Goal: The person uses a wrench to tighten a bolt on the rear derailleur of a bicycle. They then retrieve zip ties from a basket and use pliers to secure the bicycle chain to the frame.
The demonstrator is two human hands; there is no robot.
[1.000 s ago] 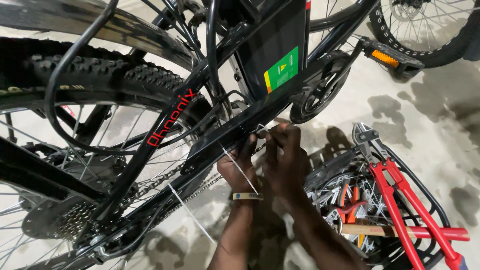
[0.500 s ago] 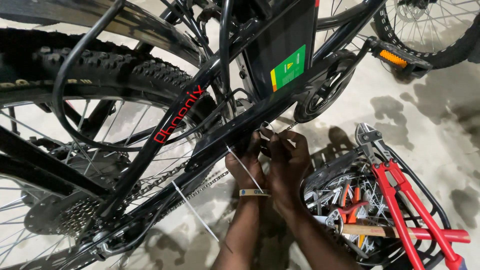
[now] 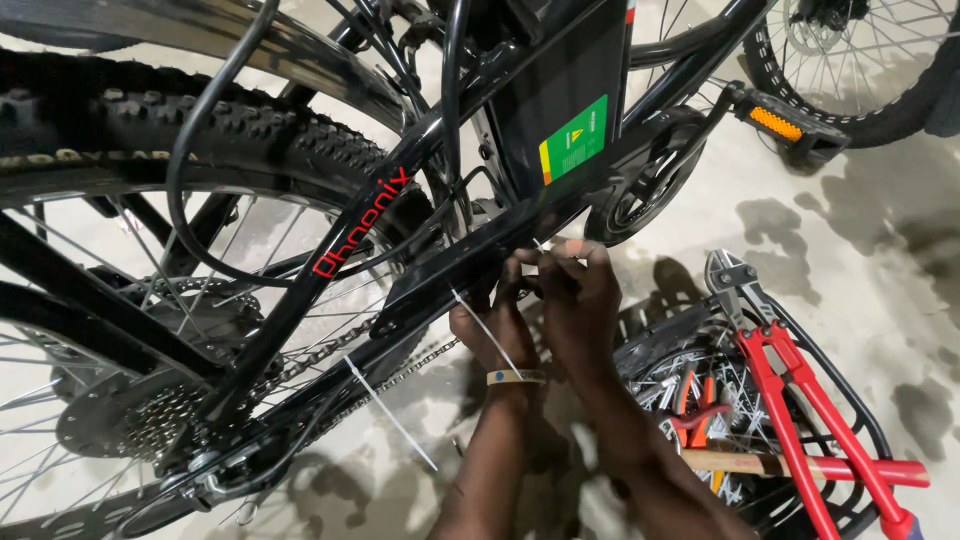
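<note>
Both hands, left hand point(image 3: 497, 325) and right hand point(image 3: 577, 300), are wedged under a bicycle frame point(image 3: 440, 265). The chain point(image 3: 400, 375) and rear wheel point(image 3: 130, 300) block the left; a tool basket point(image 3: 850, 400) crowds the right. Bare floor point(image 3: 880, 230) lies open beyond.

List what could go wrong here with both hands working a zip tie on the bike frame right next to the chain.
1. The left hand and right hand grip a zip tie at the frame, close above the chain; a slip might bring fingers onto it.
2. The tie's long loose tail could catch in the chain or spokes.
3. The red bolt cutters jut out of the basket beside the right arm, where an elbow might knock them.
</note>
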